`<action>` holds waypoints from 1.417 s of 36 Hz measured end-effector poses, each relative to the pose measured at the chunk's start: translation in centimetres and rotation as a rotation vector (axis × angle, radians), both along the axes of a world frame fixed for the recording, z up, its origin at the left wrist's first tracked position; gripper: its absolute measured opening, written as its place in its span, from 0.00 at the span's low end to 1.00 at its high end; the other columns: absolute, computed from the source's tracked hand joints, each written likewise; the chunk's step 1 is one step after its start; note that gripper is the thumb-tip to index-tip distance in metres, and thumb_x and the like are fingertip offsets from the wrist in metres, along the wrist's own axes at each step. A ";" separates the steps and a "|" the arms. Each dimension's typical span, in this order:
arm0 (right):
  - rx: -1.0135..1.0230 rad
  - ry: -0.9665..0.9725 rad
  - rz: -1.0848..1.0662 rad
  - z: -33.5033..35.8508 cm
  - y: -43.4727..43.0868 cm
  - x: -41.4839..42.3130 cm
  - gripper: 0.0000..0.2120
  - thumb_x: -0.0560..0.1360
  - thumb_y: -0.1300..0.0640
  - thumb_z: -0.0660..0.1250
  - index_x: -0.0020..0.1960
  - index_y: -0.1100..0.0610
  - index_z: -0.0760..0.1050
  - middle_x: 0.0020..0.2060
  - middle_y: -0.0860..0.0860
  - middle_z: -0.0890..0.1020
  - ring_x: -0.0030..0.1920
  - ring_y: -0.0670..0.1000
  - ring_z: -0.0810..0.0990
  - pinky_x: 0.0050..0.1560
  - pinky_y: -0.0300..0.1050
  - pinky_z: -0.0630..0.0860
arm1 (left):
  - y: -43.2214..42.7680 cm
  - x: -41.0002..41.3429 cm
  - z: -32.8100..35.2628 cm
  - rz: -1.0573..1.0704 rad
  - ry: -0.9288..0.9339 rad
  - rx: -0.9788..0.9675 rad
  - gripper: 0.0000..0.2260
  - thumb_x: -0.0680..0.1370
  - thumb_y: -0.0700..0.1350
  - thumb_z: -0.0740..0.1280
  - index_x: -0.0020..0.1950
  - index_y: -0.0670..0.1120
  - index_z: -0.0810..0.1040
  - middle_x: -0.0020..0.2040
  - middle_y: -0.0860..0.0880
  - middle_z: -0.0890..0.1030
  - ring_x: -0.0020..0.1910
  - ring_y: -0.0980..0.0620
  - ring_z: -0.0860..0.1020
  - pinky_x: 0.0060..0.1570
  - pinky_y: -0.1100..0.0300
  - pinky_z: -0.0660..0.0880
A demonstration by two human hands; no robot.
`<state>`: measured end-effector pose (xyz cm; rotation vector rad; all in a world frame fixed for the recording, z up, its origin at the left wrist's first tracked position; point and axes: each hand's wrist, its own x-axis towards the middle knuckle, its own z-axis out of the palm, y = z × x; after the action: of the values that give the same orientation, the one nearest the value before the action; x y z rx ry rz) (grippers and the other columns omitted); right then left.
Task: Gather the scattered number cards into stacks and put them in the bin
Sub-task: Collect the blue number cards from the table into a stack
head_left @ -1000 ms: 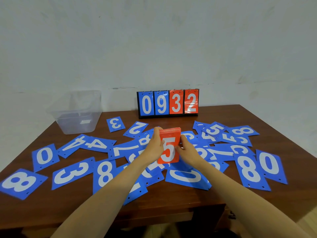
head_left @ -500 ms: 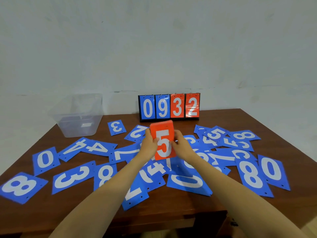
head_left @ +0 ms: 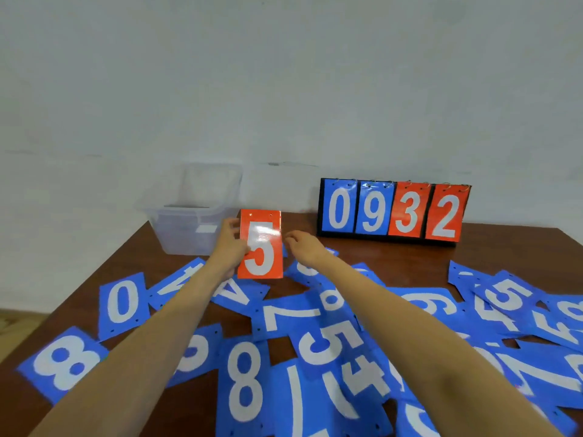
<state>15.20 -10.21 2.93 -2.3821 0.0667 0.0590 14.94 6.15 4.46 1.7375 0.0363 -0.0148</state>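
Red 5 stack (head_left: 261, 244) held upright, just right of the bin (head_left: 192, 212).
Head view: left hand (head_left: 228, 247) pinches stack's left edge; right hand (head_left: 304, 249) loosely curled, apart from it. Blue cards (head_left: 328, 342) scattered over table (head_left: 410, 257).

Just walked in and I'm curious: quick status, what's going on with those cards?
Left hand holds red stack, 5 on top. Right hand off it, open. Bin just left of stack, path clear. Blue cards cover table.

Even soft light; glare on red card (head_left: 260, 244); edges blurred.
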 end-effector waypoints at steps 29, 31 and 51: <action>-0.577 0.122 0.246 -5.2 -5.9 -6.3 0.26 0.81 0.42 0.51 0.76 0.50 0.56 0.76 0.45 0.55 0.75 0.49 0.56 0.74 0.57 0.54 | -2.9 6.0 -5.0 0.033 0.275 0.234 0.20 0.79 0.35 0.59 0.70 0.42 0.59 0.63 0.39 0.74 0.58 0.41 0.77 0.54 0.45 0.78; -0.572 0.085 0.220 -5.3 -5.5 -6.2 0.25 0.80 0.41 0.52 0.74 0.51 0.59 0.74 0.47 0.59 0.73 0.50 0.59 0.73 0.57 0.58 | -2.8 6.3 -5.1 0.011 0.260 0.329 0.19 0.79 0.35 0.59 0.69 0.41 0.59 0.65 0.39 0.73 0.60 0.40 0.76 0.56 0.45 0.77; -0.300 0.382 -0.281 -3.1 -1.8 0.0 0.49 0.63 0.39 0.76 0.72 0.61 0.56 0.69 0.57 0.67 0.70 0.59 0.64 0.68 0.55 0.66 | -2.0 1.7 -6.6 -0.289 -0.299 1.076 0.15 0.80 0.48 0.61 0.65 0.45 0.71 0.65 0.46 0.71 0.64 0.48 0.69 0.61 0.56 0.69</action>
<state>15.19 -12.00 -0.15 -2.6014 0.6290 0.3933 16.65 4.20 -2.16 2.7843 -0.5122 0.0641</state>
